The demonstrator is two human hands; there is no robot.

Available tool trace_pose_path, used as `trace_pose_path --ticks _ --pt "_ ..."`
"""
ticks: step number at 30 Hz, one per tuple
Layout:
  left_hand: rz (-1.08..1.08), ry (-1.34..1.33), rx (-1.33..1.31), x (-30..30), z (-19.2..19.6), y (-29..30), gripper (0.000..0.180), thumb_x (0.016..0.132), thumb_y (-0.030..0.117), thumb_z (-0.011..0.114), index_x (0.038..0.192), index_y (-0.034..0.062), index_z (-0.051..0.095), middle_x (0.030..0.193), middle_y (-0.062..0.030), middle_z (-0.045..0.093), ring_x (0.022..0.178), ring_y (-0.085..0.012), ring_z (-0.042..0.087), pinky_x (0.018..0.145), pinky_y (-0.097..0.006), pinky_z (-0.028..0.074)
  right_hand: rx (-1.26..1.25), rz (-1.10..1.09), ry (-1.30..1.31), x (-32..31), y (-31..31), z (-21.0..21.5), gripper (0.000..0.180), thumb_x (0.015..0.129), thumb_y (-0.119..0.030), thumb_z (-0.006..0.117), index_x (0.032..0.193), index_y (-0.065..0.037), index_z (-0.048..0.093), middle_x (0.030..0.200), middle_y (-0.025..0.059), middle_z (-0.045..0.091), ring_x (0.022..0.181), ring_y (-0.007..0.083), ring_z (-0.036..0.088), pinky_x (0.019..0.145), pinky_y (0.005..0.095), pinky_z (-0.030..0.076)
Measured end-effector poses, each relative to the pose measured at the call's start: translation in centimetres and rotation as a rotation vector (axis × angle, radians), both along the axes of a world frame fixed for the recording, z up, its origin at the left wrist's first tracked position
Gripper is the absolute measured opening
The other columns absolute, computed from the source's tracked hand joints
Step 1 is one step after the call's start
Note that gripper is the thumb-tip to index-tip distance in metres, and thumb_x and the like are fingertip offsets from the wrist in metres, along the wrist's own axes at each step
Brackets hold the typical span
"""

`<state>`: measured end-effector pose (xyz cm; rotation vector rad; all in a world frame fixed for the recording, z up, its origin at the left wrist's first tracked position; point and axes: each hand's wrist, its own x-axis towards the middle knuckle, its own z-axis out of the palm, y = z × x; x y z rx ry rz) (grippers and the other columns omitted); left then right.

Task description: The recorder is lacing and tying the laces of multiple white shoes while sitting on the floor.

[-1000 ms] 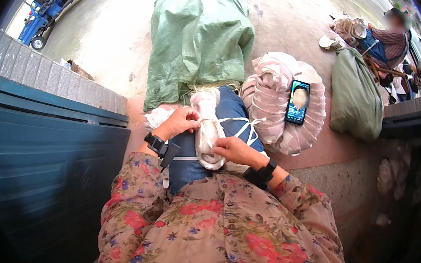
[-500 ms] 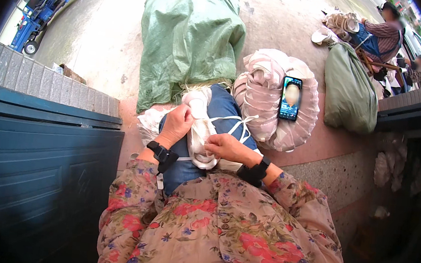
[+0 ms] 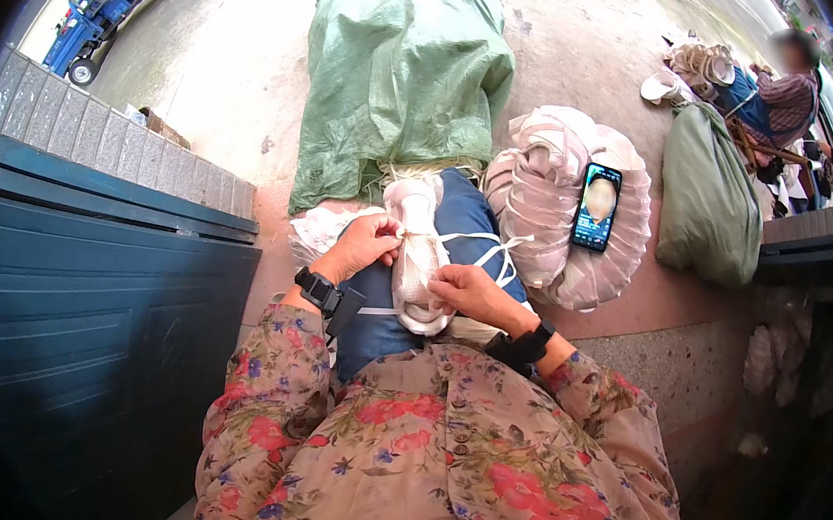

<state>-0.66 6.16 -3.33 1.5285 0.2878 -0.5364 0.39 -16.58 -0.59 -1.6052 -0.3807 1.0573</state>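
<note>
**Head view: both hands closed on a pale shoe over the lap**

Head camera, centre of the frame: a pale pink shoe [image 3: 419,260] lies lengthwise on a blue cloth [image 3: 473,240] spread over the person's lap, toe pointing toward the top of the picture. The left hand [image 3: 363,247] pinches the shoe's left edge near its middle, fingers curled shut on it, which steadies the shoe. The right hand [image 3: 470,291] is closed over the shoe's lower right side, near the heel, so the shoe is braced from both sides. White cord [image 3: 497,250] trails across the cloth toward the right (whether either hand holds it, I cannot tell).

Just right of the lap, a stack of pale shoes [image 3: 552,188] bears a smartphone [image 3: 596,207], screen up, probably propped there to stay in sight. A green sack [image 3: 403,71] fills the upper centre, a second green sack [image 3: 707,196] sits at the right, and another person [image 3: 783,89] sits in the upper right corner.
</note>
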Motion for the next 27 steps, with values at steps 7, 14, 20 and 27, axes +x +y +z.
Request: trace_pose_path --ticks 7,14,20,27 --pt "0.108 -0.093 0.061 -0.3 0.1 -0.7 0.009 0.080 0.006 0.058 0.085 -0.0017 0.057 0.069 -0.0042 0.059 0.055 -0.0085 0.056 0.048 -0.020 0.047 -0.013 -0.016 0.028 -0.1 0.3 -0.5 0.025 0.087 -0.021 0.052 0.079 0.002 0.057 0.064 0.0039 0.058 0.056 0.0090 0.055 0.053 0.0237 0.045" --pt "0.539 -0.252 0.320 -1.2 -1.6 -3.7 0.008 0.074 0.006 0.057 0.071 -0.0007 0.055 0.059 -0.0044 0.057 0.040 -0.0083 0.050 0.035 -0.022 0.039 -0.017 0.034 -0.183 -1.2 0.9 0.7 0.021 0.085 -0.020 0.053 0.084 0.000 0.058 0.058 0.0088 0.057 0.052 0.0158 0.056 0.052 0.0286 0.045" --pt "0.605 -0.089 0.135 -1.7 -0.2 -4.9 0.004 0.079 0.005 0.057 0.077 0.0036 0.053 0.061 -0.0017 0.054 0.044 -0.0063 0.048 0.035 -0.019 0.038 0.056 0.136 -0.659 -2.9 1.0 1.2 0.018 0.082 -0.020 0.056 0.079 -0.003 0.057 0.064 0.0201 0.057 0.063 0.0379 0.057 0.058 0.0438 0.045" --pt "0.170 -0.277 0.326 -1.7 -0.1 -1.8 0.016 0.081 0.006 0.057 0.095 -0.0007 0.059 0.070 -0.0018 0.057 0.053 -0.0054 0.052 0.044 -0.018 0.043 0.052 0.096 -0.559 -2.5 1.1 1.7 0.017 0.081 -0.019 0.056 0.080 -0.002 0.058 0.065 0.0212 0.056 0.064 0.0377 0.057 0.057 0.0423 0.046"
